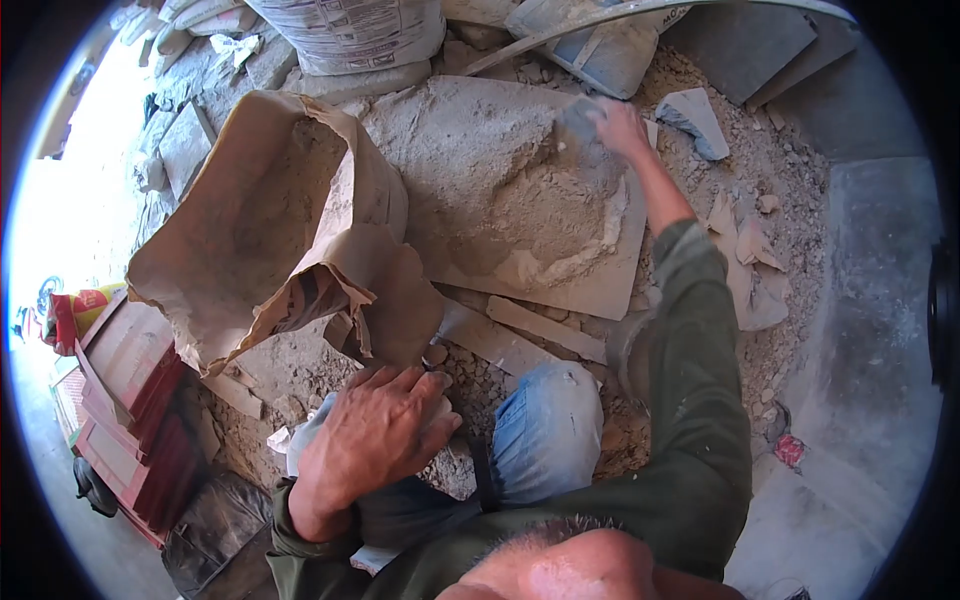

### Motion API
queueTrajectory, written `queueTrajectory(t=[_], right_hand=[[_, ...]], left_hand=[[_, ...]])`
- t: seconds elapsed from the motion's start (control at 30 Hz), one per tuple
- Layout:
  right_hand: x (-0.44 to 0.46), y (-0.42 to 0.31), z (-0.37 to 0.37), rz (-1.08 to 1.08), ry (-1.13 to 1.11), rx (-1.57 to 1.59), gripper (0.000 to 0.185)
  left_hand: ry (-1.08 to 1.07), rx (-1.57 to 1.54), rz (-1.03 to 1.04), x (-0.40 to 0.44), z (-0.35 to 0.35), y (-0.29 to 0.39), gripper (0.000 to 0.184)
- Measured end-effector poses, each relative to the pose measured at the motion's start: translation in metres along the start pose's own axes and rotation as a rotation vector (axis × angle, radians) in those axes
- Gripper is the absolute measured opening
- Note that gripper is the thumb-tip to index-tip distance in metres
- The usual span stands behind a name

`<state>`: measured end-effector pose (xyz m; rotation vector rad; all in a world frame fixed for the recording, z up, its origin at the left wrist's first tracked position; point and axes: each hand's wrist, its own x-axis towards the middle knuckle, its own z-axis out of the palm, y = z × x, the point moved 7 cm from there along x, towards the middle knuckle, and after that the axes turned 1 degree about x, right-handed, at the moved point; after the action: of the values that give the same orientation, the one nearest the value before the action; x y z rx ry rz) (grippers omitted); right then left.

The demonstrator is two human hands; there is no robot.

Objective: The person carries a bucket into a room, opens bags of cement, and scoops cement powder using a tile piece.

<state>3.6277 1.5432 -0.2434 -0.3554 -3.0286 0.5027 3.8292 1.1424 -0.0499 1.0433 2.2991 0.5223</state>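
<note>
My right hand point(622, 128) reaches to the far edge of a flat board point(610, 290), gripping a grey flat tool point(578, 122). Motion blurs the tool, so its exact kind does not show. Under it, a grey-beige powder heap point(480, 180) is spread over the board. My left hand point(375, 430) hangs loosely over my left knee, fingers bent downward and thumb apart; I see nothing held in it. Just beyond that hand stands a torn, open paper sack point(255, 230), with powder inside. Its ragged folded rim leans toward me.
A full printed sack point(350, 35) and a dusty bucket point(610, 60) stand at the back. A broken chunk point(695, 120) lies right of the board. Red-brown tile stacks point(135, 410) sit at left. Rubble covers the ground; a grey wall point(880, 220) bounds the right.
</note>
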Motion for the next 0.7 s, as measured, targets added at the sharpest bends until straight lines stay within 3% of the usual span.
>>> queueTrajectory(t=[0.17,0.33,0.47,0.57,0.7], right_hand=[[0.055,-0.031,0.025,0.028,0.032,-0.039,0.026],[0.055,-0.05,0.073,-0.165,-0.144,-0.204,0.021],[0.027,-0.051,0.071,-0.176,-0.153,-0.193,0.02],[-0.002,-0.034,0.072,-0.1,-0.29,-0.258,0.025],[-0.051,-0.031,0.042,-0.174,-0.23,-0.033,0.026]], left_hand=[[-0.036,0.012,-0.023,0.002,0.004,0.001,0.034],[-0.023,-0.027,-0.056,0.001,0.0,0.0,0.034],[-0.039,-0.031,-0.05,0.0,-0.002,-0.002,0.034],[-0.033,-0.019,-0.039,0.0,-0.007,-0.001,0.034],[-0.022,-0.019,-0.033,0.001,-0.008,-0.002,0.033]])
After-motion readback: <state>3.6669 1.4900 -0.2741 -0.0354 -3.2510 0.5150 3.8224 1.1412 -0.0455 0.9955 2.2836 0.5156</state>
